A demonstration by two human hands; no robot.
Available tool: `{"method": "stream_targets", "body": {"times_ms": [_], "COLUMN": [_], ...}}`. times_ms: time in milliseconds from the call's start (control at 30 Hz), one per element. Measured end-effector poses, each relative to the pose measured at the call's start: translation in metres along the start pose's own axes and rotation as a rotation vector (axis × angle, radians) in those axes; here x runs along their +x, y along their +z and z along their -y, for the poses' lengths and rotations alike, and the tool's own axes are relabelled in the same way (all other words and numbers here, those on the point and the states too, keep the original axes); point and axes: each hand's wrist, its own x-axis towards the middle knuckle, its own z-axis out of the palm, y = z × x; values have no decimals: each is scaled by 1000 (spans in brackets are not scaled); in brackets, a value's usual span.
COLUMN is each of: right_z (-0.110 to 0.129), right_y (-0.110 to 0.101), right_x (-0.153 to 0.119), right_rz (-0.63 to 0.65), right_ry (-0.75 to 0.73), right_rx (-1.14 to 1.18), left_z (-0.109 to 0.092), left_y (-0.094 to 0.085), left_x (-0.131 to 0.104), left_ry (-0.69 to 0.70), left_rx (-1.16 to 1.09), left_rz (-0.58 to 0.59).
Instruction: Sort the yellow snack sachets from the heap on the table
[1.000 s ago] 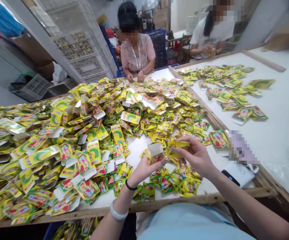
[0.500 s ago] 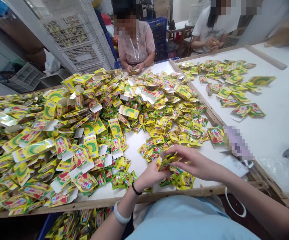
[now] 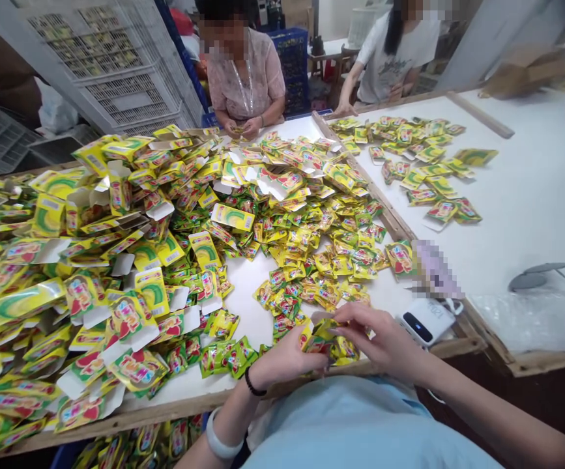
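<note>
Tabletop; power bank near right hand

Left of the white power bank, the right hand has its fingers bent toward the left hand, curled farther left of the power bank, whose near side the right forearm passes.

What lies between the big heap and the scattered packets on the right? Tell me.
In the head view, a wooden strip parts the heap from the scattered packets, with white tabletop on its right.
</note>
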Motion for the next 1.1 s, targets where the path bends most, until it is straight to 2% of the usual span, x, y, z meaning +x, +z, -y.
{"method": "stream_targets", "body": {"times_ms": [67, 133, 200, 300, 367, 400, 433, 533, 567, 600, 633, 667, 733, 767, 833, 900, 967, 1100], "right_z": [-1, 0, 2, 4, 0, -5, -11, -36, -43, -50, -56, -60, -64, -65, -65, -66, -68, -77], "right_y": [4, 9, 13, 12, 1, -8, -19, -55, -62, -64, -61, -52, -21, -2, 33, 54, 60, 40], "right_x": [-1, -2, -3, -5, -4, -2, 1, 11, 15, 18, 20, 21, 21, 19, 16, 14, 14, 19], "right_rz": [-96, -92, 22, 222, 238, 184, 73, -466, -596, -659, -645, -560, -310, -204, -124, -136, -163, -219], "right_ry": [9, -17, -25, 18, 27, 21, 17, 81, 108, 112, 92, 55, -12, 3, 82, 146, 164, 149], "right_rx": [19, 23, 38, 64, 36, -6, -76, -430, -553, -657, -727, -761, -758, -744, -744, -745, -719, -599], "left_z": [-3, -4, -4, -4, -4, -3, -2, 12, 20, 29, 38, 47, 62, 67, 74, 75, 73, 65], "left_y": [2, 5, 10, 15, 13, 11, 6, -11, -16, -20, -24, -26, -27, -27, -27, -30, -36, -50], "left_x": [-1, -1, -1, 0, 1, 2, 2, 4, 6, 7, 9, 11, 15, 17, 20, 21, 21, 22], "left_ry": [0, -7, 1, 68, 152, 204, 256, 336, 328, 313, 295, 280, 283, 297, 328, 340, 328, 261], "left_rx": [18, 21, 3, -3, 33, 94, 192, 643, 778, 878, 947, 990, 1020, 1016, 976, 881, 715, 243], "left_rz": [5, 19, 19, -44, -98, -145, -214, -497, -569, -620, -655, -685, -753, -786, -839, -874, -917, -966]}}
